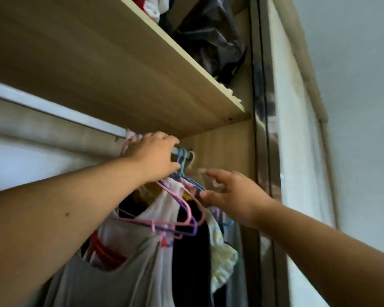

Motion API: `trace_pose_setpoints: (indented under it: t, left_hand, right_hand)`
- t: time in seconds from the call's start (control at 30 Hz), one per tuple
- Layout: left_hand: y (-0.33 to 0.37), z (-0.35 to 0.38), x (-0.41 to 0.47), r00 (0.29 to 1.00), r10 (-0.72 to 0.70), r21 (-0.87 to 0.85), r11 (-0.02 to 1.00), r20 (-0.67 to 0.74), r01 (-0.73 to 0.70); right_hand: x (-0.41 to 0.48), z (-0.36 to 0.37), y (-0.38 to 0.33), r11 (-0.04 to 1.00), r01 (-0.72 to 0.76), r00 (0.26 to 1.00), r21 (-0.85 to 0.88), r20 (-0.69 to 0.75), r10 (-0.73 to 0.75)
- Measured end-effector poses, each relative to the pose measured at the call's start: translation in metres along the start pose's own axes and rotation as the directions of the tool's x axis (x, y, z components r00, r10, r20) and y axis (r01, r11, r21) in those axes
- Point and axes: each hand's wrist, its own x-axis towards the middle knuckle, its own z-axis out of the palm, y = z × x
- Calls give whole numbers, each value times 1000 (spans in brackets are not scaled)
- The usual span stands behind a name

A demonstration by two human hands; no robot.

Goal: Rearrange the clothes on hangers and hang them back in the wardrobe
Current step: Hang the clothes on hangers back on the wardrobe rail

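A metal wardrobe rail (53, 108) runs under a wooden shelf (124, 69). My left hand (154, 157) reaches up to the rail with curled fingers, gripping the hooks of pink and purple hangers (177, 214) at the rail. A grey top (111, 275) and a white garment (162, 202) hang from these. Blue hanger hooks (181, 159) sit on the rail just right of that hand. My right hand (233, 194) is spread, its fingertips touching the hanger shoulders beside a dark garment (191, 258).
A black plastic bag (211, 38) and folded cloth lie on the shelf above. The wardrobe side panel (226, 151) and a mirrored door edge (264, 129) stand close on the right. A pale frilled garment (222, 260) hangs at the far right.
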Motion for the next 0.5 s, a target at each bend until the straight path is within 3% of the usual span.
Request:
trace_pose_setpoints:
  t: [0.13,0.27,0.37,0.5]
  left_hand:
    - [128,12,-72,956,283,-244,935,74,-257]
    - [270,17,-178,833,528,-500,772,164,-392]
    - [375,10,-260,725,672,-668,609,149,-427]
    - [510,-20,-371,526,829,-799,442,191,-407]
  right_hand:
    - [-112,-53,45,947,-117,991,-301,32,133]
    - [-262,-107,81,826,-235,934,-512,118,339]
    - [-393,-150,102,719,-372,843,-588,110,526]
    - [-577,-200,108,503,-632,617,-590,11,787]
